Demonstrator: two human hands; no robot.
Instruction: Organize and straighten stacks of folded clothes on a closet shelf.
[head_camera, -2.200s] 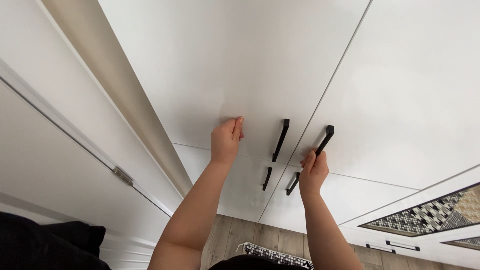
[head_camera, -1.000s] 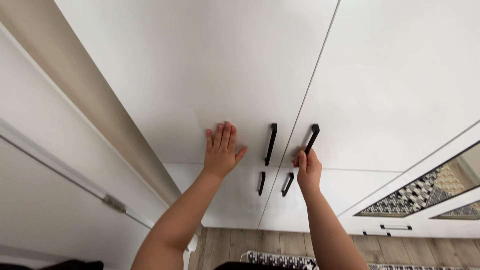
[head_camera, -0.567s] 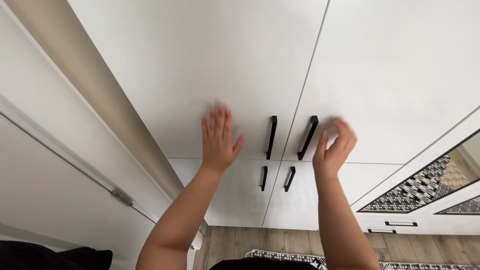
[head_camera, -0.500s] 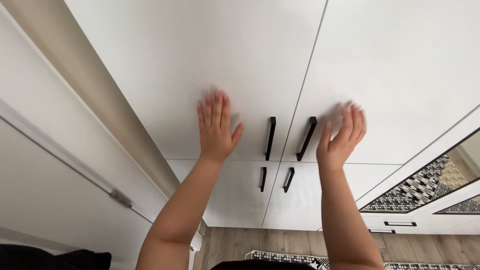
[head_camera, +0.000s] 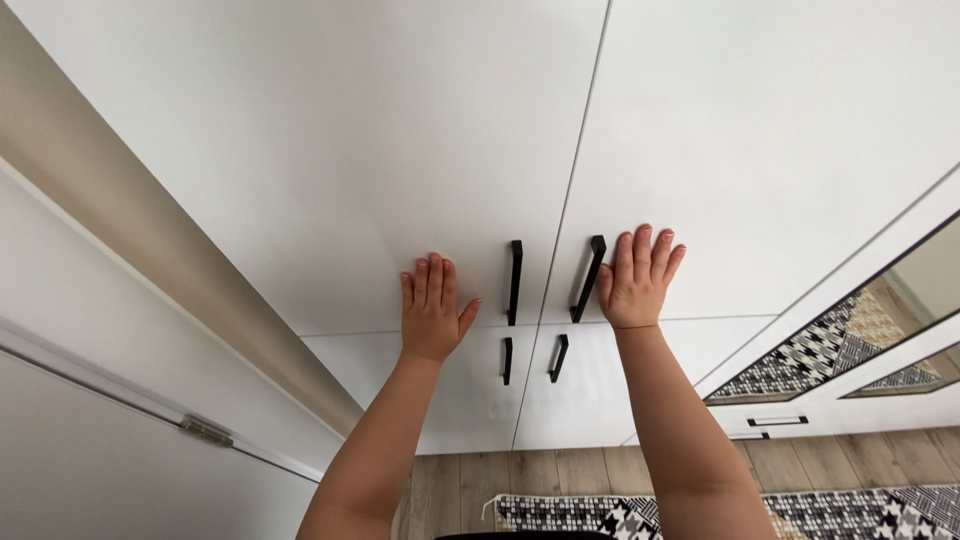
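Two tall white cabinet doors stand shut side by side in front of me, the left door (head_camera: 330, 160) and the right door (head_camera: 760, 140). Each carries a black bar handle near the seam, the left handle (head_camera: 514, 282) and the right handle (head_camera: 588, 278). My left hand (head_camera: 432, 310) lies flat and open on the left door, just left of its handle. My right hand (head_camera: 638, 280) lies flat and open on the right door, just right of its handle. Neither hand holds anything.
Below are two lower white doors with short black handles (head_camera: 507, 361) (head_camera: 558, 358). A mirrored panel (head_camera: 830, 340) at the right reflects a black-and-white patterned rug (head_camera: 720, 515) on the wood floor. A beige wall strip and a white door with a hinge (head_camera: 205, 431) stand left.
My right hand has let go of the right handle and spread flat on the right door. My left hand went from a loose fist to a flat palm on the left door.
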